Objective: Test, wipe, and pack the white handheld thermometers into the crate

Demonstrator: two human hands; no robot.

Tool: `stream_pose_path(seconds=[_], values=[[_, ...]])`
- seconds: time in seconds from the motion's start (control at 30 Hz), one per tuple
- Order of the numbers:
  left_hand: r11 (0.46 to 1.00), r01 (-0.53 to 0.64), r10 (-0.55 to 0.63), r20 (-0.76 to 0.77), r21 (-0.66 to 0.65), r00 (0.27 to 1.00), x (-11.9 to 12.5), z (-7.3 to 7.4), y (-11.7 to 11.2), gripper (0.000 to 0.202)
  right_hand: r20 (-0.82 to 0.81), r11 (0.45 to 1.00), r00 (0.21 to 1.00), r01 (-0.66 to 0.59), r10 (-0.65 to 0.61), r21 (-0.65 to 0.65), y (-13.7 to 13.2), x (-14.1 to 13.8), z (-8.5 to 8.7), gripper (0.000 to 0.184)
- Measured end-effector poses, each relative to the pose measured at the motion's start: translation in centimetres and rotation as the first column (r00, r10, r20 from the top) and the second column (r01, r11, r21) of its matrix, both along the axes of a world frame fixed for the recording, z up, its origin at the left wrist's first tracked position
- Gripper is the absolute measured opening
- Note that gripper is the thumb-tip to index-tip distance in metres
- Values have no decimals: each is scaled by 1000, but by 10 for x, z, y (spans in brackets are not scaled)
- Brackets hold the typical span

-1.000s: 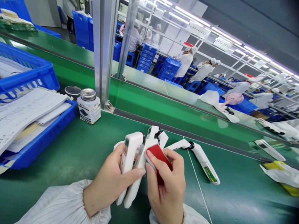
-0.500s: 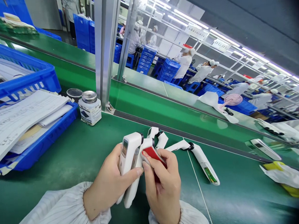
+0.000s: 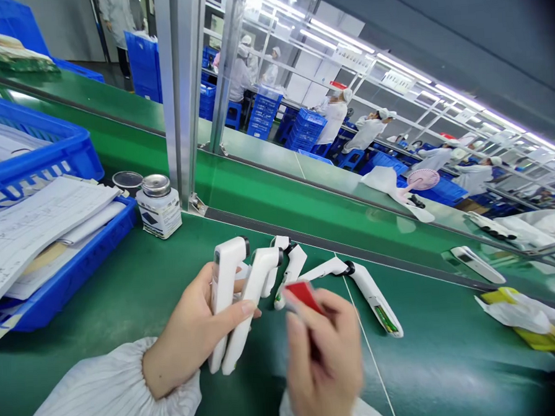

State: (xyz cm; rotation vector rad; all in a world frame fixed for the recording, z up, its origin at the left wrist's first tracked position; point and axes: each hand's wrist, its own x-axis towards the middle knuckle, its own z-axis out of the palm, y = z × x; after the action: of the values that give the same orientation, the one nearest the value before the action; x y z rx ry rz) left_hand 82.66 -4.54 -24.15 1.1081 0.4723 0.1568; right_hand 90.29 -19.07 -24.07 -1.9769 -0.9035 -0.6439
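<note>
A green-topped assembly bench (image 3: 124,303) fills the view, with an aluminium upright (image 3: 178,95) rising from its far edge. Beyond it, co-workers in white suits and caps (image 3: 333,115) stand among stacked blue crates (image 3: 308,129). On the near left, a blue plastic tray (image 3: 75,262) holds printed papers (image 3: 41,233), with a blue plastic crate (image 3: 37,152) behind it. A white bottle with a metal cap (image 3: 159,202) stands just beside the tray.

The white pistol-shaped devices (image 3: 231,297) have smooth, glossy bodies and dark-rimmed heads. Two sit upright in the left hand (image 3: 191,330), its fingers closed around them and its thumb lying across the front. Others lie on the bench just ahead, and one of these, the open device (image 3: 373,299), shows a green circuit board (image 3: 385,319) in its open back.

The right hand (image 3: 323,361) is blurred, its fingers pinched narrowly on a small red piece (image 3: 303,295). Earlier that piece was pressed against the held devices; now it has lifted away to their right and no longer touches them, while the two devices stand more upright
</note>
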Motion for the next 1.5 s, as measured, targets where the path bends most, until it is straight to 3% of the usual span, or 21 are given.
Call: stream_pose_path(seconds=[0.07, 0.13, 0.43, 0.57, 0.8, 1.3, 1.5], values=[[998, 13, -13, 9, -64, 1000, 0, 4, 2, 55, 10, 981, 989, 148, -151, 123, -12, 2, 1, 23], [996, 39, -38, 14, -83, 999, 0, 7, 2, 55, 4, 967, 978, 204, -207, 153, -19, 5, 1, 20], [993, 78, -72, 71, -93, 995, 0, 1, -4, 52, -95, 994, 990, -103, 105, 25, 1, -2, 11, 20], [999, 26, -24, 63, -38, 998, 1, -2, -5, 50, 36, 992, 997, -68, 73, -108, 14, 0, 4, 22], [983, 11, -13, 9, 181, 1000, 1, -4, -5, 47, 43, 988, 996, -66, 73, -139, 23, 3, 0, 19], [958, -28, 26, 11, 285, 1000, 1, -12, -6, 33, -69, 984, 990, -127, 119, -121, 29, 2, -2, 15], [967, -27, 21, 27, 255, 999, 2, -11, -6, 34, -110, 985, 983, -154, 145, -80, 30, 3, -2, 13]])
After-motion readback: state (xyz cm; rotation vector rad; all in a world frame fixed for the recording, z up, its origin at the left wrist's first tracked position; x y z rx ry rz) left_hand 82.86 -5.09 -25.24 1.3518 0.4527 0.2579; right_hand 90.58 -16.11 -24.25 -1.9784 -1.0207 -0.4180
